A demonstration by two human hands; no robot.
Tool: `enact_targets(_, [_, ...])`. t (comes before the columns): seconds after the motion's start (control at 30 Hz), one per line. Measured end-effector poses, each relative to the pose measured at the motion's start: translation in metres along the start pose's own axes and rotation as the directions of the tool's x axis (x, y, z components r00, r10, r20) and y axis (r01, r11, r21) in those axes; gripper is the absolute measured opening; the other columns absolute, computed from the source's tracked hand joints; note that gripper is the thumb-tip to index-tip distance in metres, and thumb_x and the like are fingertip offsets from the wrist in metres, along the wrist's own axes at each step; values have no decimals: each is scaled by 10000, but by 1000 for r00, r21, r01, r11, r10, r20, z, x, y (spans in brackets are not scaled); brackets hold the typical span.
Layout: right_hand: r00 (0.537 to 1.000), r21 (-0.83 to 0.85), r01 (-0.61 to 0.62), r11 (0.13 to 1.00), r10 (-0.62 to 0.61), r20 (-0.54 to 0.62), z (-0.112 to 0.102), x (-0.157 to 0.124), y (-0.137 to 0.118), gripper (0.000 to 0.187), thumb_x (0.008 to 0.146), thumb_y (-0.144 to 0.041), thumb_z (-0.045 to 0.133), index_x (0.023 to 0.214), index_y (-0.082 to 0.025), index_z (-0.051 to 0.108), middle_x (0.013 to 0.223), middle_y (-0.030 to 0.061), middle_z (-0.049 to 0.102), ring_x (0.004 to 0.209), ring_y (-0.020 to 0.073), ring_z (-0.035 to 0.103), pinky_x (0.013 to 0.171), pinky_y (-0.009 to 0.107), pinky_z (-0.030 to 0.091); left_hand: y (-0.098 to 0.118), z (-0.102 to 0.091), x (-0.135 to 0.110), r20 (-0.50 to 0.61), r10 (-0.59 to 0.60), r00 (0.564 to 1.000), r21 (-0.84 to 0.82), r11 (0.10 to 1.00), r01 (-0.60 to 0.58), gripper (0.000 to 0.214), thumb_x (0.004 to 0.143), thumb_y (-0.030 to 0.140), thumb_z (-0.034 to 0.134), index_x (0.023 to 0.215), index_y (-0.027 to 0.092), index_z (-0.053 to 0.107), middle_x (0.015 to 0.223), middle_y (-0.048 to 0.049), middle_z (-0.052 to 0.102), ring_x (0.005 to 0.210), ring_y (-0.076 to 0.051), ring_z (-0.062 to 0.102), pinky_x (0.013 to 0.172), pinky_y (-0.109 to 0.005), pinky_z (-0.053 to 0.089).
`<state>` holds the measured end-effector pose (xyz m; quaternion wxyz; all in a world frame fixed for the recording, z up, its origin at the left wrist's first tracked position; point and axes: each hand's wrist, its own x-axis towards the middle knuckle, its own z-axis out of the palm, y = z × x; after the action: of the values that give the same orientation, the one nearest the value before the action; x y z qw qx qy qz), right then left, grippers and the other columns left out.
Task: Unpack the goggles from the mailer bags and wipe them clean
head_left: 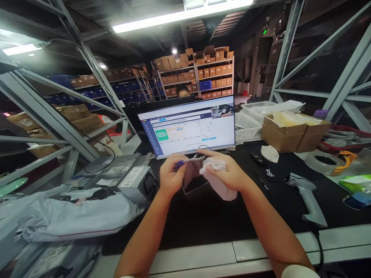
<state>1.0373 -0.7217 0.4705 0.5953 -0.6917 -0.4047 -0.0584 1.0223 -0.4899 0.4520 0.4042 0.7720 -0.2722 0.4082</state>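
In front of the monitor [191, 131], my left hand [171, 175] is closed, with thumb and fingers pinching a small dark-blue piece [179, 165] at the end of a narrow, twisted, translucent strip. That strip [195, 161] spans to my right hand; its exact kind is unclear. My right hand [228, 172] is closed on a crumpled white thin sheet [223, 187], perhaps paper or a soft bag, hanging below the fingers. Under both hands stands an open dark box [195, 185], partly hidden by the hands and the sheet.
Left lie a white plastic parcel [87, 212] and a grey labelled box [135, 181]. On the right are a mouse [257, 159], a pen [263, 183], a barcode scanner [308, 199], a tape roll [321, 161] and cardboard boxes [278, 135]. A person [183, 92] is behind the monitor.
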Motion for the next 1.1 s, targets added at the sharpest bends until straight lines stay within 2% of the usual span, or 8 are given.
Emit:
enact_targets(0.1, [992,-7,85,996,-84,92,11,-5,-15,220,964,-302,570,874,-188,734,1114,71,714,1017,202,658,911,319,494,15,-9,-17,-78,-27,997,-107,994,18,142,861,88,636,893,205,562,927,-15,695,868,-132,653,793,-275,515])
enact_targets(0.27, [959,-16,63,998,-56,279,22,-1,-19,219,979,-296,563,881,-175,718,985,57,709,917,176,645,843,288,485,20,-12,-29,-47,-139,989,-109,985,133,245,855,74,615,789,211,423,976,-39,727,902,-157,684,786,-298,537])
enact_targets(0.4, [949,-183,-11,983,68,308,24,2,-13,308,994,-346,533,777,-170,665,773,22,641,700,141,574,669,273,431,19,-26,-23,137,-142,980,4,990,143,238,840,83,609,1027,218,548,990,-32,739,915,-169,703,829,-311,544])
enact_targets(0.53, [957,-276,-1,961,81,280,21,2,-9,342,1011,-340,506,736,-174,622,735,3,591,675,124,535,649,264,399,22,-46,-9,469,-268,842,164,963,215,231,855,211,658,1085,227,658,981,-16,703,890,-160,661,805,-279,504])
enact_targets(0.73, [952,-286,62,956,29,304,25,4,-10,341,1025,-342,482,775,-183,652,817,37,652,757,152,577,711,287,432,17,-43,-6,584,-360,727,280,931,236,191,890,368,660,1015,247,738,865,-4,638,796,-153,608,718,-284,450])
enact_targets(0.8, [949,-244,61,968,20,316,27,4,-12,326,1023,-339,487,807,-184,676,834,42,666,778,158,590,737,290,447,12,-38,-8,569,-333,752,278,938,205,175,908,336,627,988,239,749,831,-9,619,773,-155,593,719,-298,447])
enact_targets(0.97, [945,-213,11,977,59,320,23,2,-17,293,1019,-341,501,879,-202,717,873,35,678,805,159,611,738,281,457,7,-38,-8,406,-177,897,55,984,169,136,904,231,594,829,188,698,1078,-77,643,1025,-206,593,926,-356,474])
enact_targets(1.1, [949,-288,-14,958,104,298,18,1,-15,289,1014,-362,511,864,-209,705,872,31,670,790,160,607,711,282,451,5,-43,-7,496,-136,858,-64,979,193,124,917,268,604,894,220,716,903,-52,713,895,-198,613,841,-343,498])
